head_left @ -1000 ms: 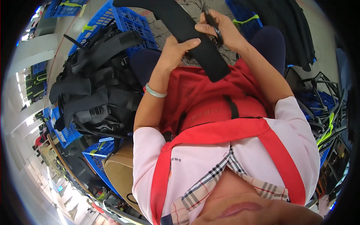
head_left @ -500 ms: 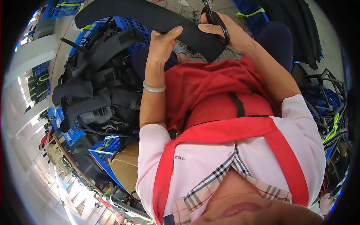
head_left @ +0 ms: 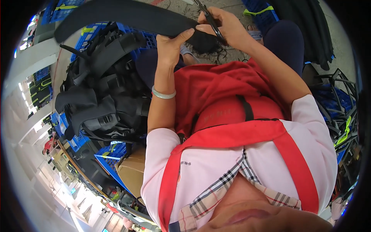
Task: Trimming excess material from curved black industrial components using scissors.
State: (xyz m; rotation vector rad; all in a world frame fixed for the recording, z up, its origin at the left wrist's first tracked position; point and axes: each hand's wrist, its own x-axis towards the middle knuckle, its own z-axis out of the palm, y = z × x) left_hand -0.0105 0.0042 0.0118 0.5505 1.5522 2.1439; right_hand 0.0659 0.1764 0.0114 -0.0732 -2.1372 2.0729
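Note:
A long, curved black padded strap (head_left: 116, 19) stretches from the upper left to between my hands. My left hand (head_left: 171, 48) is closed on its lower edge, thumb lying on the upper face. In my right hand (head_left: 230, 31) is a pair of scissors (head_left: 211, 22) with dark handles, its blades pointing away past the top of the view. The right thumb and fingers are near the strap's right end; I cannot tell if they also touch it. A dark clump of thread scraps (head_left: 205, 42) shows just below that end.
Black straps and buckled padded pieces (head_left: 104, 100) are heaped at my left, over blue crates (head_left: 133, 29). A cardboard box (head_left: 133, 170) stands nearer. At right lie draped black pieces (head_left: 305, 27), a blue crate (head_left: 257, 11) and a tangle of black strips (head_left: 336, 92). A red apron (head_left: 232, 85) covers my lap.
The strap has shifted left, and its broad right end no longer shows between my hands. My right hand has moved a little left with the scissors; my left hand moved slightly right.

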